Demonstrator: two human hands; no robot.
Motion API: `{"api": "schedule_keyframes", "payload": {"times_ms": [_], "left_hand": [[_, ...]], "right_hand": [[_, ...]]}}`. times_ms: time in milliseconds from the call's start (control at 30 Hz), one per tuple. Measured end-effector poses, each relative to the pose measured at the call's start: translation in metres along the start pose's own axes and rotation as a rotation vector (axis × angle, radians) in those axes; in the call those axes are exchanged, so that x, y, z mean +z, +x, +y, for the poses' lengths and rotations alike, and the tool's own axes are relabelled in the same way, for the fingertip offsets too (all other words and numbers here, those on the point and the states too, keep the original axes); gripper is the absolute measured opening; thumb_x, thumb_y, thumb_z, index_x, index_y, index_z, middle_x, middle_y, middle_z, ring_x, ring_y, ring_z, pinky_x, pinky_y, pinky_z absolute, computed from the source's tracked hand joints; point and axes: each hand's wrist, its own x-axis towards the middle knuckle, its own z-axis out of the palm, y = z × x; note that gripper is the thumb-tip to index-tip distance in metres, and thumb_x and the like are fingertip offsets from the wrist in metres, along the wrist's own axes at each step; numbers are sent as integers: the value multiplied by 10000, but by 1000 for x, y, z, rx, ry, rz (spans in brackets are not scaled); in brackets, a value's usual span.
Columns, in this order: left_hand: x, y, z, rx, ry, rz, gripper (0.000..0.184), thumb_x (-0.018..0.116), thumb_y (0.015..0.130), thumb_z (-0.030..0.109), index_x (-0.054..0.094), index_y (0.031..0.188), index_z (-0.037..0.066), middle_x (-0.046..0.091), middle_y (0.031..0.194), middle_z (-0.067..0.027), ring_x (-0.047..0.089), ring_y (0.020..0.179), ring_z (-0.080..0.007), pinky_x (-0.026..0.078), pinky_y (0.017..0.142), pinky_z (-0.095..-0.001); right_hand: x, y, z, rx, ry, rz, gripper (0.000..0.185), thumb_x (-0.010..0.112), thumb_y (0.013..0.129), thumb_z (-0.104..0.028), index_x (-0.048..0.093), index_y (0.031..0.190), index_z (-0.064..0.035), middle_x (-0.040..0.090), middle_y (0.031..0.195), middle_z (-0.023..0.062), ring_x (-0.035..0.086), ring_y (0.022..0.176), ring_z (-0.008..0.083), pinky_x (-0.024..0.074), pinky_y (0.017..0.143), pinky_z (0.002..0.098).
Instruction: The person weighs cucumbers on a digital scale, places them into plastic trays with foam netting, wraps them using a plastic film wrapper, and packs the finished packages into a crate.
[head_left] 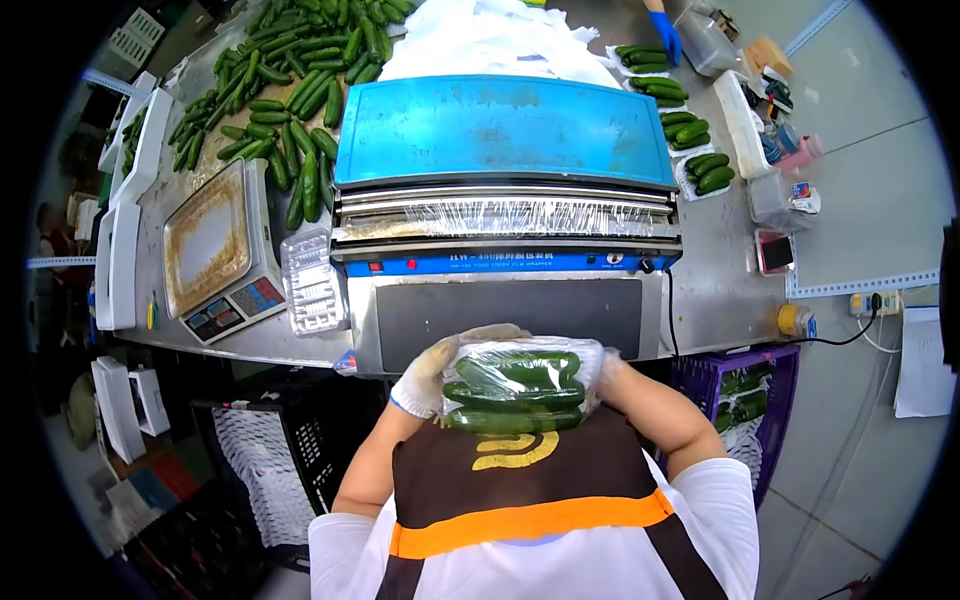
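A film-wrapped pack of cucumbers (pixel 515 385) is held close to my chest, over the front edge of the bench. My left hand (pixel 432 374), in a whitish glove, grips the pack's left end, with its fingers running behind the top edge. At the other end, my right hand (pixel 606 374) holds the pack; its fingers are mostly hidden behind the film and tray. Just beyond the pack stands a blue film wrapping machine (pixel 505 130), with clear film (pixel 530 217) stretched across its rollers and a dark flat plate (pixel 510 315) in front.
Loose cucumbers (pixel 300 75) are heaped at the back left, near a scale (pixel 215 240) and a clear plastic tray (pixel 313 283). Trays of cucumbers (pixel 686 130) line the right side, where another person's blue-gloved hand (pixel 665 35) shows. Below stand a purple crate (pixel 785 400) and a black crate (pixel 310 445).
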Motion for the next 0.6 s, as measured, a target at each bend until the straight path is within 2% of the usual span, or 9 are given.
{"api": "schedule_keyframes", "payload": {"times_ms": [67, 133, 200, 267, 400, 433, 500, 533, 600], "left_hand": [[17, -2, 1, -46, -12, 261, 846, 422, 943, 601, 397, 1413, -103, 480, 1404, -292, 504, 1287, -394, 413, 1098, -474], [7, 2, 0, -65, -128, 359, 808, 351, 971, 589, 424, 1402, -91, 507, 1385, -278, 536, 1254, -391, 441, 1067, -510], [5, 18, 1, -13, -256, 346, 721, 385, 996, 526, 473, 1371, -83, 557, 1330, -266, 569, 1214, -371, 476, 1027, -515], [8, 34, 1, -4, -284, 349, 682, 433, 998, 493, 489, 1360, -81, 579, 1306, -254, 589, 1177, -354, 490, 1005, -499], [-1, 47, 2, 125, 94, 467, 555, 525, 988, 350, 516, 1344, -74, 602, 1291, -222, 613, 1149, -305, 503, 990, -420], [-6, 48, 2, 56, -82, 323, 546, 551, 967, 323, 512, 1355, -59, 598, 1299, -224, 606, 1160, -320, 486, 1017, -427], [21, 52, 18, -75, -110, 244, 542, 504, 974, 384, 561, 1299, -47, 620, 1256, -228, 615, 1140, -335, 493, 997, -488], [18, 57, 16, -73, -159, 248, 573, 497, 973, 417, 562, 1297, -51, 618, 1264, -225, 600, 1163, -337, 477, 1017, -496], [13, 64, 23, -215, -30, 208, 590, 507, 965, 442, 562, 1307, -35, 617, 1272, -214, 595, 1169, -346, 471, 1019, -510]], "right_hand": [[-11, -22, -11, -198, -1228, 340, 351, 520, 1009, -158, 587, 1287, 46, 625, 1291, 160, 627, 1133, 202, 491, 1022, 323], [3, -43, -7, -388, -297, 498, 496, 532, 994, -383, 550, 1307, 2, 639, 1232, 90, 604, 1103, 180, 492, 990, 337], [24, -52, 4, -590, -254, 421, 620, 546, 970, -505, 523, 1347, -14, 618, 1240, 123, 604, 1112, 203, 485, 986, 355], [13, -41, 17, -858, -849, 765, 603, 545, 976, -485, 504, 1367, -27, 598, 1253, 116, 596, 1121, 203, 499, 965, 367], [-3, -37, 21, -956, -550, 806, 559, 562, 972, -464, 527, 1349, -53, 610, 1226, 81, 579, 1116, 179, 474, 980, 341], [1, -44, 25, -955, -640, 764, 516, 543, 985, -439, 538, 1336, -60, 612, 1220, 76, 569, 1121, 166, 466, 983, 322], [11, -61, 22, -965, -1236, 968, 528, 555, 986, -339, 474, 1404, -27, 603, 1252, 135, 567, 1130, 188, 475, 978, 336], [4, -60, 26, -1054, -1009, 889, 646, 662, 918, -263, 404, 1447, 1, 570, 1316, 194, 559, 1177, 246, 456, 1016, 357], [56, -83, 31, -1035, -1595, 1168, 954, 841, 696, -298, 362, 1466, -2, 493, 1389, 260, 505, 1276, 360, 416, 1075, 405]]}}
